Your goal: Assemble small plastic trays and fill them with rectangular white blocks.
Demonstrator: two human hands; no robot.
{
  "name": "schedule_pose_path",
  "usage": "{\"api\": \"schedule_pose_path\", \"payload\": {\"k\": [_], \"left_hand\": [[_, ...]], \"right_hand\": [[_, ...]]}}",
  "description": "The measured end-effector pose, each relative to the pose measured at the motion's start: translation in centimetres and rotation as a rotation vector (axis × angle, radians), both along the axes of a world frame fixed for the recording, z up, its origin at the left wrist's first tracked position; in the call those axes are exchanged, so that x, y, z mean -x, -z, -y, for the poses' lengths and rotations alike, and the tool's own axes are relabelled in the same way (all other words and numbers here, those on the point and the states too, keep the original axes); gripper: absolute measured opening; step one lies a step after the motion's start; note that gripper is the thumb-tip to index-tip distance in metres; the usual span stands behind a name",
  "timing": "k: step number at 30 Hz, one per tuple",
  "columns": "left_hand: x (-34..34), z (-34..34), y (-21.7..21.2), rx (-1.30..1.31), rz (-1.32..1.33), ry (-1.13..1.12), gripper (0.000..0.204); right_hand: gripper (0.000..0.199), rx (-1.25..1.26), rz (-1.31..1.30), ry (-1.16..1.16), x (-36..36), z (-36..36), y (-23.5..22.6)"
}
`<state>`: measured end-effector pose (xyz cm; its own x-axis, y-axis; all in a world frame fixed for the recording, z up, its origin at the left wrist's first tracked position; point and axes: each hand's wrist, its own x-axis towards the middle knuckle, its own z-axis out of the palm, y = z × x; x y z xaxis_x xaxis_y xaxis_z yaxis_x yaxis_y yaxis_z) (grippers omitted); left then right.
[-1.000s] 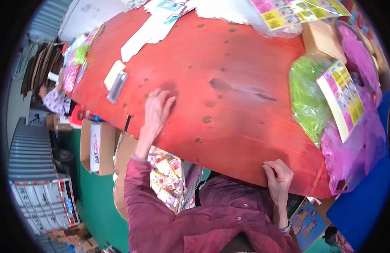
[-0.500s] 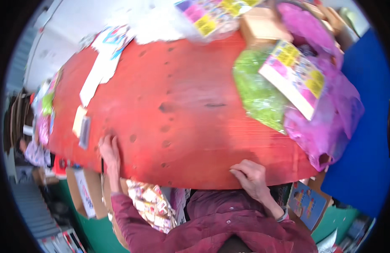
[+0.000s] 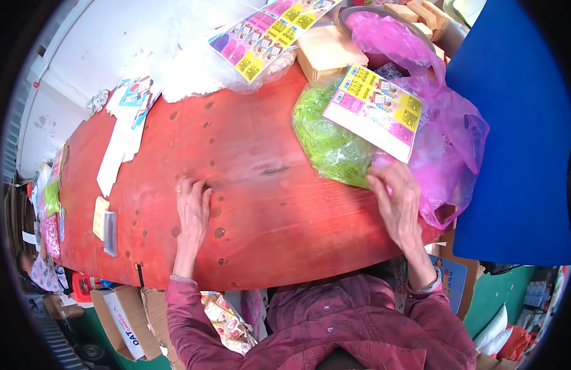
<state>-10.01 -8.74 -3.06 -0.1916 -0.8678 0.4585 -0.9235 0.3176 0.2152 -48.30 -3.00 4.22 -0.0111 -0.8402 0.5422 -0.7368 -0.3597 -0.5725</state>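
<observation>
My left hand (image 3: 193, 206) rests on the red tabletop (image 3: 254, 216) with fingers bent loosely, thumb apart, and nothing visible in it. Farther right, my right hand (image 3: 398, 200) reaches to the near edge of a clear bag of bright green shreds (image 3: 325, 139). Its fingers are curved and the thumb stands off from them; it appears to hold nothing. Just beyond those fingers lies a stack of printed cards (image 3: 378, 102), yellow, pink and white, tilted on the green bag and a purple plastic bag (image 3: 452, 145).
Printed sheets (image 3: 270, 37) lie at the back beside a wooden box (image 3: 328, 52). White paper strips (image 3: 120, 151), a cream card block (image 3: 100, 216) and a grey block (image 3: 110, 234) are on the left. A blue panel (image 3: 513, 148) stands right; an open carton (image 3: 128, 320) sits below the left edge.
My right hand has moved forward and right from the near table edge to the green bag, its fingers parting. My left hand has slid rightward and slightly forward. The view has shifted.
</observation>
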Motion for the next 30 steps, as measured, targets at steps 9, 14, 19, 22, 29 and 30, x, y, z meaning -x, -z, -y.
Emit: {"api": "schedule_pose_path", "payload": {"k": [9,14,19,22,29,30], "left_hand": [[2.2,3.3,0.8,-0.014,-0.059,0.098,0.011],[2.9,4.7,1.4,-0.09,-0.101,0.024,0.01],[2.7,4.3,2.6,0.113,-0.022,-0.038,0.013],[1.9,5.0,4.3,0.168,-0.014,-0.009,0.012],[0.5,4.1,3.7,0.108,-0.092,-0.031,0.01],[-0.5,3.8,2.9,0.158,-0.056,0.039,0.01]], "right_hand": [[0.008,-0.152,0.043,-0.256,-1.7,-0.8,1.1],[0.01,-0.244,-0.012,-0.331,-1.9,0.0,0.1],[0.011,-0.016,-0.249,-0.271,-2.7,5.3,-4.7],[0.012,0.119,-0.333,-0.244,-3.3,11.1,-4.8],[0.01,-0.187,-0.337,-0.517,-9.4,9.2,-3.2],[0.011,-0.235,-0.333,-0.575,-10.0,8.3,-2.6]]}}
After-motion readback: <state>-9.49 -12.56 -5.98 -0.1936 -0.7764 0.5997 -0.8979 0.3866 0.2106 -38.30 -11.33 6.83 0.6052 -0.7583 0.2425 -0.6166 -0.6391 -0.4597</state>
